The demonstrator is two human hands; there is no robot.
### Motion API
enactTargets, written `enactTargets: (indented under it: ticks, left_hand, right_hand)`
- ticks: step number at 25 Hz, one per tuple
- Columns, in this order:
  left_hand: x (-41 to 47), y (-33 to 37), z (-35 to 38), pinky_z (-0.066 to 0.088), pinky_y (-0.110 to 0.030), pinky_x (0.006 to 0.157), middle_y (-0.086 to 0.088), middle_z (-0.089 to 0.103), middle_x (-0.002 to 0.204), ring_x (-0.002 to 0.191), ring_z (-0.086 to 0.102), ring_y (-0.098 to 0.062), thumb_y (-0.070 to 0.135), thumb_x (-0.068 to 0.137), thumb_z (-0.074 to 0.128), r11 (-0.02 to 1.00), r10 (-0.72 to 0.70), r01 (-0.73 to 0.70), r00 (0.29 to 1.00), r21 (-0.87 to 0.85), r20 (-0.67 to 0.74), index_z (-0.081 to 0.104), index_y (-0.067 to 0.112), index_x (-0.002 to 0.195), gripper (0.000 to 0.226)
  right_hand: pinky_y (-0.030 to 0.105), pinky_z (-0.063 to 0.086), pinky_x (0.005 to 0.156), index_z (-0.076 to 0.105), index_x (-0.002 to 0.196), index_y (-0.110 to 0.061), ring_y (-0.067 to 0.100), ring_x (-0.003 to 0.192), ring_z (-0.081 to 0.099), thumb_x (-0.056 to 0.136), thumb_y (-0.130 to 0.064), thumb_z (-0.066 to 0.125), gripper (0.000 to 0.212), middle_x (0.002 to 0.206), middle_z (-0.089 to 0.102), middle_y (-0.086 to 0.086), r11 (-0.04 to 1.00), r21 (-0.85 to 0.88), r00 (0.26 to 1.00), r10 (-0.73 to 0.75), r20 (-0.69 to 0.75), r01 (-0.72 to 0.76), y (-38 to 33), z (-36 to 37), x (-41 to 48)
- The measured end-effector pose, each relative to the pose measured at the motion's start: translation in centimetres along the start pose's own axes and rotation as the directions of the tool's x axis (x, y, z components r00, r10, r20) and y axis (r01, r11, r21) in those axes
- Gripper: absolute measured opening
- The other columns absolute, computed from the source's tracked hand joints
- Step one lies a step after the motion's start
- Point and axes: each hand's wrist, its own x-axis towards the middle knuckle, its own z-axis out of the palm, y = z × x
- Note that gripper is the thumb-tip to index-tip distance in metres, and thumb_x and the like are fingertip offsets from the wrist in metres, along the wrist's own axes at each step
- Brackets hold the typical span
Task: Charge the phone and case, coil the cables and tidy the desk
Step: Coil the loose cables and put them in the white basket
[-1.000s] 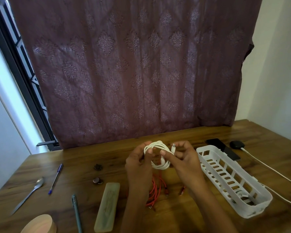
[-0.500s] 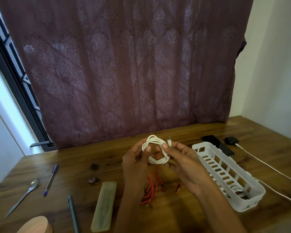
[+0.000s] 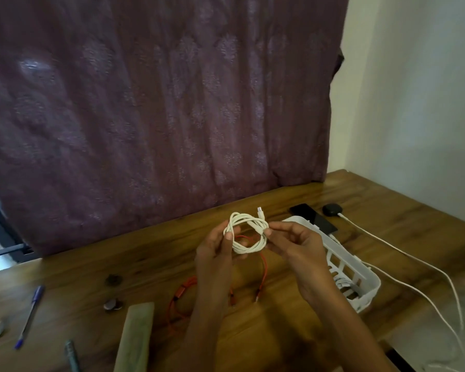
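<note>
white cable coil (image 3: 246, 233), pinched between left grip (image 3: 215, 255) and right grip (image 3: 293, 247), above desk (image 3: 151, 264)

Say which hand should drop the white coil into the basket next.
Right, probably. The right hand pinches the white coil on its basket side, and the white basket lies just beyond that wrist. The left hand would have to cross over.

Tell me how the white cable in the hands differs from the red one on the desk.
The white cable is wound into a neat coil; the red cable sprawls in loose loops. The white cable is held up by the left hand and right hand; the red cable lies on the desk. Both are thin cords.
</note>
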Motion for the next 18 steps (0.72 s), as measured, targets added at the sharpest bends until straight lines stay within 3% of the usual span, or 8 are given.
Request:
enactTargets:
  ticks: [4,7,9,12,14,16,18]
  left_hand:
    - [0.7,-2.3,4.4,0.054,-0.02,0.066,0.0,0.066,0.111,0.094,0.064,-0.009,0.016,0.093,0.05,0.989,-0.034,0.022,0.996,0.149,0.082,0.055,0.022,0.118,0.026]
    - [1.0,-4.5,8.8,0.048,-0.021,0.076,0.008,0.063,0.109,0.094,0.059,-0.002,0.022,0.091,0.054,0.962,-0.099,0.059,0.986,0.268,0.137,0.052,0.027,0.108,0.018]
    - [1.5,-6.3,11.0,0.044,-0.016,0.075,0.006,0.062,0.112,0.099,0.056,-0.004,0.023,0.09,0.056,0.931,-0.12,0.049,0.977,0.361,0.176,0.053,0.027,0.109,0.02]
    - [2.4,-9.8,13.0,0.043,-0.026,0.092,0.004,0.058,0.127,0.121,0.046,-0.013,0.025,0.088,0.057,0.818,-0.104,-0.034,0.973,0.575,0.205,0.059,0.025,0.115,0.026]
    - [2.9,-11.8,13.5,0.031,-0.034,0.106,0.005,0.047,0.139,0.136,0.029,-0.019,0.027,0.089,0.055,0.706,-0.117,-0.064,0.971,0.705,0.206,0.059,0.025,0.118,0.028]
    - [3.0,-13.0,14.0,0.021,-0.034,0.112,0.005,0.033,0.149,0.142,0.012,-0.02,0.028,0.093,0.05,0.612,-0.155,-0.063,0.968,0.788,0.198,0.056,0.025,0.123,0.031]
    - [3.1,-13.7,14.2,0.017,-0.035,0.114,0.004,0.024,0.153,0.143,0.005,-0.02,0.027,0.095,0.044,0.573,-0.167,-0.068,0.966,0.817,0.197,0.054,0.023,0.126,0.033]
  right_hand:
    - [0.022,0.056,0.069,0.072,0.085,-0.017,0.011,0.077,0.07,0.071,-0.01,0.077,0.017,0.08,0.074,-0.001,0.979,-0.202,0.995,-0.042,-0.086,0.024,0.0,-4.4,2.2]
    - [0.028,0.056,0.069,0.072,0.085,-0.013,0.019,0.077,0.07,0.072,-0.007,0.076,0.015,0.082,0.073,0.007,0.955,-0.296,0.989,-0.01,-0.151,-0.036,0.5,-9.2,5.1]
    - [0.033,0.055,0.072,0.072,0.085,-0.01,0.022,0.078,0.069,0.074,-0.004,0.073,0.012,0.082,0.073,0.01,0.935,-0.346,0.987,0.029,-0.157,-0.082,1.0,-12.1,6.7]
    - [0.027,0.055,0.069,0.072,0.08,-0.013,0.018,0.072,0.067,0.077,-0.002,0.07,0.011,0.078,0.072,0.005,0.873,-0.469,0.984,0.065,-0.164,-0.136,2.6,-15.2,8.6]
    - [0.025,0.055,0.069,0.072,0.084,-0.019,0.01,0.071,0.065,0.079,-0.012,0.07,0.009,0.081,0.072,-0.004,0.773,-0.608,0.979,0.08,-0.185,-0.178,4.2,-16.3,9.4]
    - [0.021,0.05,0.067,0.071,0.09,-0.028,0.003,0.076,0.062,0.082,-0.025,0.067,0.009,0.087,0.067,-0.016,0.596,-0.785,0.984,0.057,-0.169,-0.169,5.6,-16.9,9.6]
    - [0.013,0.043,0.062,0.069,0.1,-0.029,0.0,0.081,0.059,0.086,-0.029,0.062,0.016,0.095,0.067,-0.017,0.446,-0.889,0.994,0.024,-0.106,-0.105,6.2,-16.8,9.3]
